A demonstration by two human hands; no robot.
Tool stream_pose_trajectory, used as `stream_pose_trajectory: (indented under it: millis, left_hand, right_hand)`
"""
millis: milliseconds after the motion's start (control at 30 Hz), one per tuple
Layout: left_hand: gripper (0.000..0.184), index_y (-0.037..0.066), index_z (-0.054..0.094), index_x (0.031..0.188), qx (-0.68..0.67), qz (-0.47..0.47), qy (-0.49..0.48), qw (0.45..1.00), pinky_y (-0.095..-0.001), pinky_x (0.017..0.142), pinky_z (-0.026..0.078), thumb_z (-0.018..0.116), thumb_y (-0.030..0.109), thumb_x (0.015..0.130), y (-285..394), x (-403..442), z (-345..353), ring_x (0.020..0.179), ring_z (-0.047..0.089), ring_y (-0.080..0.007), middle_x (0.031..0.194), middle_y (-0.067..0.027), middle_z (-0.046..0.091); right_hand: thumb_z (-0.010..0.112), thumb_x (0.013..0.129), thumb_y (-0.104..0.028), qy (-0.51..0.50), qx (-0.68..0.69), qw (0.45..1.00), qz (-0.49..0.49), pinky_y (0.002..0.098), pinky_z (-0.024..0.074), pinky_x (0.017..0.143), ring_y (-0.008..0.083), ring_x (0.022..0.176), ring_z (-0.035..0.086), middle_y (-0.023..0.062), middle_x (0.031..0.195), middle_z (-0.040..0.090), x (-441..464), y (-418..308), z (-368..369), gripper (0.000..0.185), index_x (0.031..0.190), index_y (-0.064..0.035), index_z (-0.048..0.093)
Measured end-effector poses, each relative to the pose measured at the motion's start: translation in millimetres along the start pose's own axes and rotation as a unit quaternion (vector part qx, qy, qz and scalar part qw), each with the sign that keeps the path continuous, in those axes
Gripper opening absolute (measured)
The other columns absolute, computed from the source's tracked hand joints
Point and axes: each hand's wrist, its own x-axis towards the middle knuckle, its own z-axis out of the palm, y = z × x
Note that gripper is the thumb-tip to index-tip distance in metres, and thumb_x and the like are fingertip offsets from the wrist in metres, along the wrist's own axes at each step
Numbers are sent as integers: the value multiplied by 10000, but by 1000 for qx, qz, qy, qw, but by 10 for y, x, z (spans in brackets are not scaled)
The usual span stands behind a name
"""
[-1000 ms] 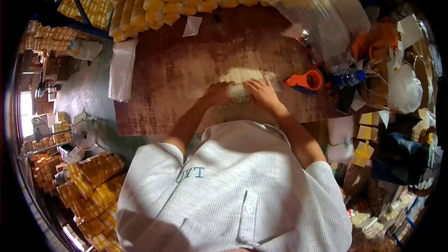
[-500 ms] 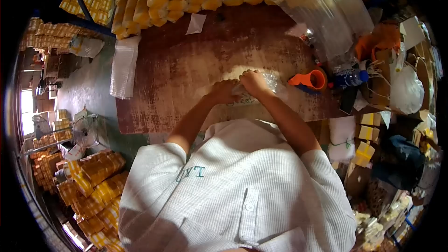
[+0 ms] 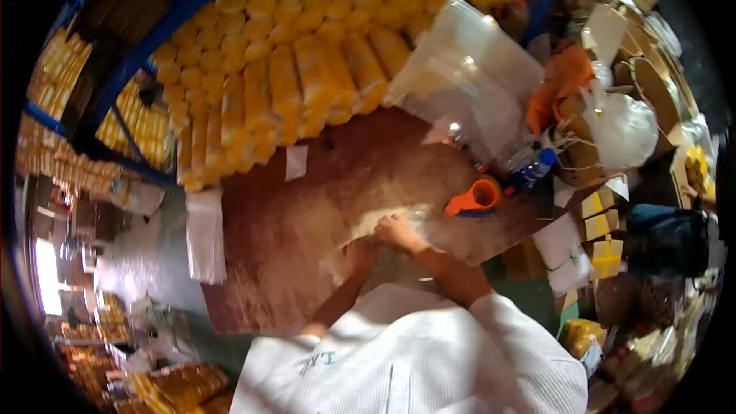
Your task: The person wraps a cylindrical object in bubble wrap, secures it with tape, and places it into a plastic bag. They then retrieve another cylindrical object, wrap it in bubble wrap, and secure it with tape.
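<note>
My left hand (image 3: 359,254) rests low over the front part of the brown wooden table (image 3: 268,215), its fingers blurred and dark. Just right of it and slightly higher, my right hand (image 3: 397,231) has its fingers drawn together on a clear plastic piece (image 3: 418,218) that shows past the knuckles. The two hands nearly touch. To their right lies an orange tape dispenser (image 3: 474,198).
Yellow wrapped rolls (image 3: 307,80) are stacked along the table's back. Clear plastic bags (image 3: 468,69) lie at the back right, near a blue-capped bottle (image 3: 533,169). A white sheet stack (image 3: 205,236) hangs at the left edge.
The view has tilted up and turned, so the table sits lower. From flat and apart, my right hand has closed on clear plastic and come close to my left hand.
</note>
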Motion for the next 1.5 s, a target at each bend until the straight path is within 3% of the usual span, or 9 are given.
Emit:
stream_pose_trajectory:
  millis: [133, 300, 367, 500, 733, 900, 1000, 1167, 1500]
  left_hand:
    - [303, 113, 669, 964, -5, 2, 20, 1000, -386, 827, 397, 589, 290, 730, -114, 24, 190, 858, 604, -268, 921, -121, 649]
    - [212, 110, 659, 909, 61, 77, 164, 982, -370, 896, 326, 599, 214, 735, -239, -104, 344, 872, 580, -229, 900, -81, 638]
    - [179, 108, 650, 891, 71, 65, 173, 980, -372, 885, 334, 602, 180, 735, -109, -123, 295, 892, 569, -224, 889, -70, 631]
    - [170, 107, 643, 900, 76, 106, 193, 972, -378, 897, 324, 611, 163, 742, -142, -119, 317, 930, 559, -219, 913, -73, 634]
    - [276, 79, 628, 969, 126, 123, -58, 983, -389, 781, 436, 647, 228, 738, -5, 89, -83, 848, 596, -288, 914, -107, 643]
    - [482, 49, 602, 1036, -88, 296, -201, 930, -359, 788, 466, 733, 329, 666, 14, 415, -308, 903, 608, -246, 973, -148, 639]
    - [517, 44, 579, 1078, -40, 195, -361, 911, -338, 807, 463, 742, 298, 657, -37, 483, -280, 925, 602, -221, 1000, -148, 631]
    - [416, 38, 522, 1109, -37, 238, -242, 940, -385, 784, 457, 535, 305, 789, -226, 333, 88, 926, 581, -317, 981, -213, 600]
    - [806, 16, 371, 1241, 163, 330, 12, 930, -380, 934, 371, 747, 341, 606, -144, -257, 69, 1127, 455, -288, 1196, -148, 479]
  right_hand:
    - [588, 713, -153, -188, 72, 975, 88, 392, 479, 687, 258, 898, 576, 78, 860, 611, 270, -16, -498, 117, 767, -59, 631]
    - [655, 669, -144, -153, 190, 937, 251, 412, 485, 658, 321, 846, 592, 158, 870, 616, 179, 204, 223, 184, 816, -35, 674]
    - [671, 662, -161, -108, 71, 984, 124, 407, 480, 686, 329, 862, 592, 160, 882, 626, 74, 89, -390, 165, 777, -43, 674]
    - [656, 673, -178, -167, 219, 907, 317, 426, 452, 769, 310, 925, 558, 128, 850, 628, 23, -37, -526, 135, 781, -100, 674]
    - [579, 654, -127, 98, 25, 973, 206, 353, 374, 813, 237, 875, 531, 59, 793, 567, -161, -190, -122, 88, 740, -107, 575]
    - [601, 656, -181, 131, 40, 975, 173, 360, 352, 835, 219, 881, 504, 39, 815, 535, -214, -171, -129, 166, 779, -105, 521]
    - [600, 641, -174, 127, 30, 976, 172, 361, 352, 834, 223, 877, 502, 42, 809, 531, -227, -181, -140, 166, 769, -106, 519]
    - [579, 640, -140, 132, 32, 976, 172, 366, 350, 836, 239, 882, 497, 61, 819, 534, -202, -142, -7, 157, 785, -108, 530]
    - [537, 705, -142, 118, 27, 984, 131, 351, 356, 827, 218, 885, 491, 35, 830, 519, -267, -174, -75, 107, 810, -116, 532]
